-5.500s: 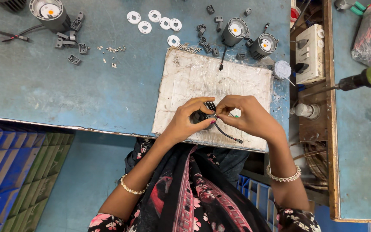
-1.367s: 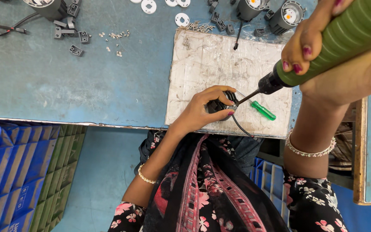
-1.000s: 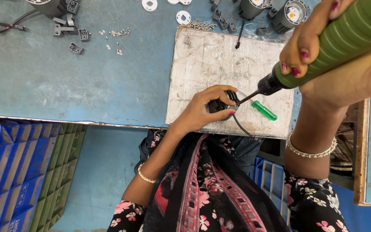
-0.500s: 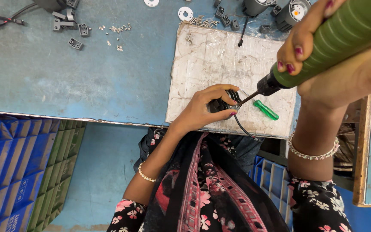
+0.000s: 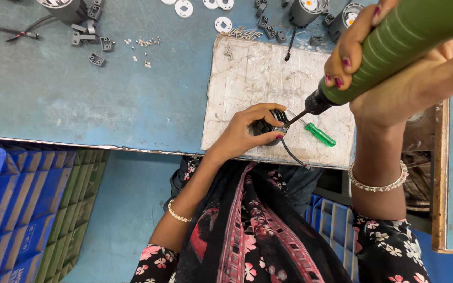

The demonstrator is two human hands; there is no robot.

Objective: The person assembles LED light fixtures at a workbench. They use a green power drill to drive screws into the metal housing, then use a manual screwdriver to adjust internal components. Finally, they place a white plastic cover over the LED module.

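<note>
My left hand point(image 5: 247, 133) grips a small black round part point(image 5: 268, 126) on the worn white board point(image 5: 258, 78), near its front edge. A thin black wire point(image 5: 293, 156) runs from the part over the board's edge. My right hand point(image 5: 389, 78) is wrapped around a green powered screwdriver point(image 5: 399, 47), held slanted. Its black nose and bit point(image 5: 297, 118) touch the top of the black part. A small green-handled screwdriver point(image 5: 318, 133) lies on the board just right of the part.
The blue bench top point(image 5: 79, 99) carries small black clips point(image 5: 95, 58), loose screws point(image 5: 145, 42), white rings point(image 5: 222, 23) and round grey lamp housings point(image 5: 308, 8) along its far side. Stacked blue and green crates point(image 5: 22, 209) stand at the lower left. A wooden-edged table point(image 5: 439, 173) is at right.
Five seconds ago both hands held the black part; now the right hand holds the green driver with its bit on the part. Over the last second the view only shifted slightly.
</note>
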